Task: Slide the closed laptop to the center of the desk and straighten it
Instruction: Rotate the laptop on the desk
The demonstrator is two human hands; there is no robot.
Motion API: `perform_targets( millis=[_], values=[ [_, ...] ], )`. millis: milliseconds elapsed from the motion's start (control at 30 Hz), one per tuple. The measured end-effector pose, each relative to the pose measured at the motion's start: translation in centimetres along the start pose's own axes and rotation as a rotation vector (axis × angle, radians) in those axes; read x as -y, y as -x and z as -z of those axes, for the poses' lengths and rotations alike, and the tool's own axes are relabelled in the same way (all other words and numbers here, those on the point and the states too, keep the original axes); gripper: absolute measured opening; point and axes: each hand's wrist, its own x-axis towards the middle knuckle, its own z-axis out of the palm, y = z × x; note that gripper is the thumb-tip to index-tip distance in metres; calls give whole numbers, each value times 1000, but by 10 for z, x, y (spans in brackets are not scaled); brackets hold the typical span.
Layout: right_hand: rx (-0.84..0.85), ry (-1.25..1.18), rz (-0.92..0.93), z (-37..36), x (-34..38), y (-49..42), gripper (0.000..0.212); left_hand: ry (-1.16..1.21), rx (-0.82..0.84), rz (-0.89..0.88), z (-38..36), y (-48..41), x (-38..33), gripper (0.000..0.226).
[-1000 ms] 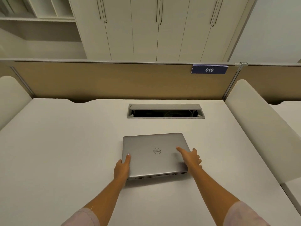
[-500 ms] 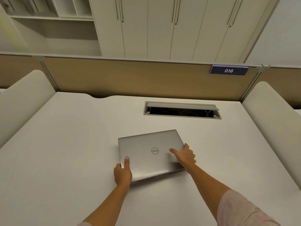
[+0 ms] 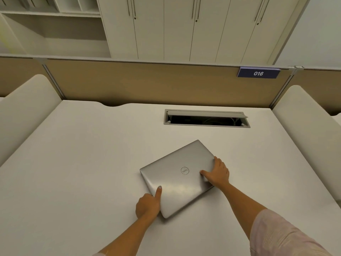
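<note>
Both grips hold the closed Dell laptop (image 3: 177,177), left hand (image 3: 148,206) and right hand (image 3: 217,172) on its edges, which has just turned crooked in the lower middle of the counter (image 3: 83,163), so it needs straightening.

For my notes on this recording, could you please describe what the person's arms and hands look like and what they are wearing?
Both forearms are bare. The right arm has a loose pale pink sleeve pushed above the elbow. The left hand and right hand show no gloves, rings or watch.

Bare forearms; a pale pink sleeve (image 3: 282,235) covers the right upper arm.
</note>
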Motion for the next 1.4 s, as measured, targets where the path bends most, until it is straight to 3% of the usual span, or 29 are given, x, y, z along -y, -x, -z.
perform_targets(
  millis=[333, 800, 867, 967, 1067, 1167, 1267, 1400],
  values=[
    [4, -16, 32, -13, -9, 13, 61, -53, 127, -93, -22, 25, -2, 62],
    [-5, -255, 12, -21, -14, 34, 62, 110, 220, -186, -8, 21, 8, 63],
    [-13, -282, 19, -21, -14, 38, 63, -50, 191, -250, -1, 19, 7, 63],
    [-63, -362, 31, -20, -15, 46, 65, -331, 8, -379, 13, 8, 4, 62],
    [-121, -435, 6, -16, -16, 57, 69, -353, -158, -414, 28, -11, -5, 63],
    [-159, -520, -57, -15, -20, 69, 72, -240, -241, -508, 38, -26, -16, 49],
    [-154, -600, -120, -18, -19, 79, 75, -222, -224, -628, 40, -37, -25, 37],
    [-81, -744, -229, -24, -17, 90, 76, -227, -67, -537, 35, -47, -36, 59]
  ],
)
